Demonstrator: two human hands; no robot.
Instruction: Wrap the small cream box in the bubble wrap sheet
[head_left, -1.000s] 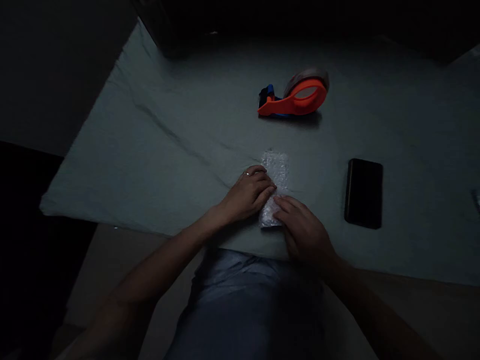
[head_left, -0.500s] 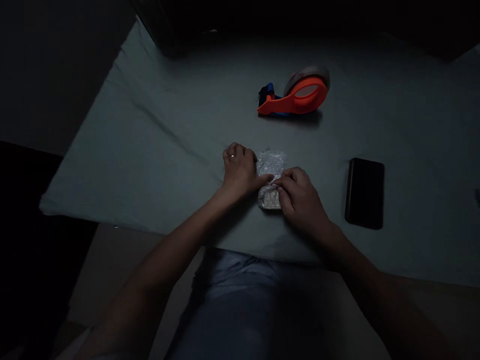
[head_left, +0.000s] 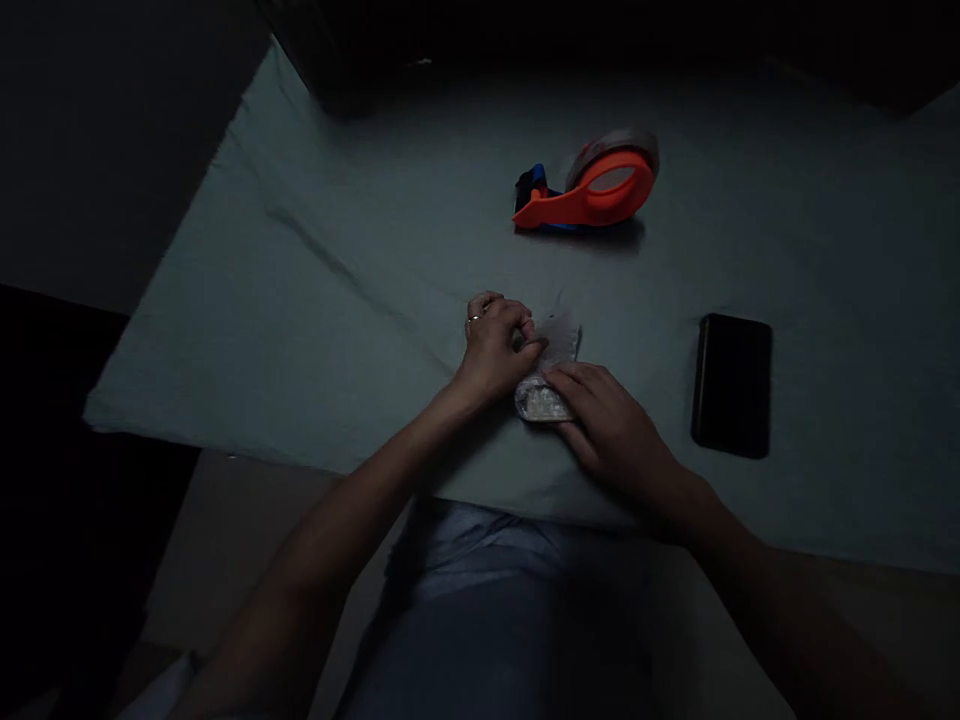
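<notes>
A small flat item wrapped in clear bubble wrap [head_left: 543, 405] lies near the front edge of the cloth-covered table. From its far side a loose flap of the wrap [head_left: 562, 342] stands partly raised and looks blurred. My left hand [head_left: 496, 345], with a ring on one finger, has thumb and fingers closed on the left edge of that flap. My right hand [head_left: 611, 418] grips the near part of the wrapped item, fingers on top and thumb along the front edge. What lies inside the wrap cannot be made out.
An orange and blue tape dispenser [head_left: 591, 206] with a roll of tape sits behind my hands. To the right lies a black rectangular object [head_left: 733, 386], like a phone or power bank. Pale cloth [head_left: 337, 350] covers the table. The scene is dim.
The flap, flat before, is now lifted. My left hand has shifted slightly right and closed on it. My right hand has moved from pinching the wrap's middle to gripping the item's near right side.
</notes>
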